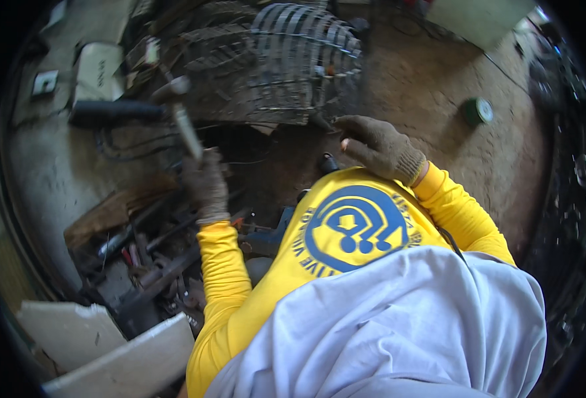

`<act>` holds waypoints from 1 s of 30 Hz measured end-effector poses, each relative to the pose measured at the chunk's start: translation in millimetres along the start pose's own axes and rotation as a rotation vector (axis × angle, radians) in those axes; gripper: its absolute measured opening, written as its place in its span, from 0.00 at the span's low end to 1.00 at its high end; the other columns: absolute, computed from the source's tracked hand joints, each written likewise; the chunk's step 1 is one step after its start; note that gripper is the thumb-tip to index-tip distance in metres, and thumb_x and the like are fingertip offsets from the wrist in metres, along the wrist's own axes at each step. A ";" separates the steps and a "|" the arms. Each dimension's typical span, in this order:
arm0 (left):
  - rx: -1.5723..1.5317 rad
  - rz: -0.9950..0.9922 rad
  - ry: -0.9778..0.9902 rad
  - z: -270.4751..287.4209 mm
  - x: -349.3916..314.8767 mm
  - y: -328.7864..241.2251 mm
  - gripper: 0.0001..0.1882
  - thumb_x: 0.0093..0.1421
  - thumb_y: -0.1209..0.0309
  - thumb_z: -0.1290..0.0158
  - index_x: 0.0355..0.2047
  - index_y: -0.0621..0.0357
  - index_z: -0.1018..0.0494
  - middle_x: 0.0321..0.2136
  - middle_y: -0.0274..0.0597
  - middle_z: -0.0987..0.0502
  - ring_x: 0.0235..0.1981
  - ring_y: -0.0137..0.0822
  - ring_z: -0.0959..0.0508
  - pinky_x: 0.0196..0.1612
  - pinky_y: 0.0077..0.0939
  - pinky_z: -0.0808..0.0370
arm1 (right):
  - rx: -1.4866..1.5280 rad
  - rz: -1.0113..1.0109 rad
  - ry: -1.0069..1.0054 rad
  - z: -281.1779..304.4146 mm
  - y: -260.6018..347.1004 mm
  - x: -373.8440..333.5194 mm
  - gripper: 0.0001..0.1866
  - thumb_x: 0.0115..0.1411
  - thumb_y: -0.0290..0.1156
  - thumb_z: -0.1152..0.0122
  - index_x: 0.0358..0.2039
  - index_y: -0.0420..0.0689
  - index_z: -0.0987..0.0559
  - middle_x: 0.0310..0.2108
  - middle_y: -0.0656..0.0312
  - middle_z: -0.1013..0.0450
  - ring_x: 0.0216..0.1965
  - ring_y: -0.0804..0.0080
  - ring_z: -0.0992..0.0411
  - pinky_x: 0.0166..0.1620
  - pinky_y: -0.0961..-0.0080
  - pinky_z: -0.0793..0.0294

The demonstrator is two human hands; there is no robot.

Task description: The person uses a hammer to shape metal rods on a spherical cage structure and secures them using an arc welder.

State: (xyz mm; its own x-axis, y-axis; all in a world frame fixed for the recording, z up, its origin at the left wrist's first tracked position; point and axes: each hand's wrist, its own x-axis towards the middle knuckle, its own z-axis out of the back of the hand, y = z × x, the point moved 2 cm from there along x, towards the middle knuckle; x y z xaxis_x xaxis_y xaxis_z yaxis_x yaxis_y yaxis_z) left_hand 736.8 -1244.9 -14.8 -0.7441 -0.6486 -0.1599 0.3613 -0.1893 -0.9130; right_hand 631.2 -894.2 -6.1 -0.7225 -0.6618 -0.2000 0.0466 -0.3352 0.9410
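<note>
Gripping a hammer (187, 132) by its handle: the worker's left hand (204, 186), brown knit glove, fingers wrapped round. Hammer is to the left of the slatted metal frame (303, 53) (my reference for all places), near side, head angled away from the worker. Glove and hammer both blurred, so finger detail is soft; can't tell from here how high the hammer is.

Right hand (380, 150): same glove, released, fingers loosely bent, thumb apart with a bare tip poking through. It's just beyond the frame's near right corner, close to the worker's yellow shirt (293, 265). Underside of that palm is hidden from me.

Further out: black tool-like cylinder (117, 113) with dark cables (134, 156) near it, left of the frame. Cream box (101, 71) behind that, also left. Small white square item (44, 83), farther left again. Green-sided roll (478, 111) on the brown floor (442, 156), right of the frame and well apart from it. Pale panel (482, 20) also right, at the far side.

Near side, left of the frame: wooden piece (101, 215), then a jumble of metal parts (150, 265), then white boards (127, 358), nearest the worker.
</note>
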 end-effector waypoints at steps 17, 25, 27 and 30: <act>1.282 -0.111 -0.148 -12.6 188.9 -16.5 0.26 0.60 0.54 0.45 0.44 0.69 0.24 0.40 0.63 0.20 0.41 0.61 0.18 0.45 0.48 0.22 | -0.203 -0.698 -0.317 36.0 -196.4 -154.1 0.29 0.65 0.50 0.46 0.58 0.41 0.25 0.55 0.46 0.26 0.56 0.50 0.27 0.59 0.64 0.29; 1.266 -0.067 -0.179 4.2 195.1 -37.4 0.19 0.61 0.60 0.47 0.49 0.56 0.24 0.50 0.60 0.23 0.55 0.60 0.25 0.56 0.48 0.28 | -0.261 -0.664 -0.316 49.0 -256.4 -167.7 0.27 0.65 0.51 0.45 0.55 0.42 0.23 0.51 0.47 0.23 0.52 0.50 0.24 0.54 0.64 0.26; 1.226 0.006 -0.213 18.8 189.9 -34.0 0.18 0.62 0.62 0.48 0.50 0.54 0.24 0.51 0.58 0.23 0.56 0.58 0.25 0.57 0.47 0.27 | -0.249 -0.709 -0.294 54.4 -240.6 -155.7 0.27 0.65 0.51 0.45 0.54 0.42 0.23 0.51 0.47 0.23 0.51 0.51 0.24 0.54 0.64 0.26; 1.218 -0.061 -0.234 28.9 196.4 -15.3 0.17 0.63 0.62 0.48 0.50 0.52 0.24 0.51 0.57 0.23 0.56 0.57 0.25 0.57 0.47 0.27 | -0.205 -0.765 -0.284 54.1 -226.2 -144.5 0.26 0.66 0.49 0.45 0.55 0.42 0.23 0.51 0.49 0.23 0.51 0.53 0.24 0.54 0.65 0.26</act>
State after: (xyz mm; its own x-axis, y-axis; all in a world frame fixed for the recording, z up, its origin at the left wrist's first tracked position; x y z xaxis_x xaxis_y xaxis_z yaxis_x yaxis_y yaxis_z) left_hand 601.4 -1390.7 -21.4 -0.7050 -0.7070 0.0558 0.7092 -0.7036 0.0458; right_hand 687.8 -686.4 -175.3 -0.7508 -0.0173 -0.6604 -0.4223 -0.7561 0.4999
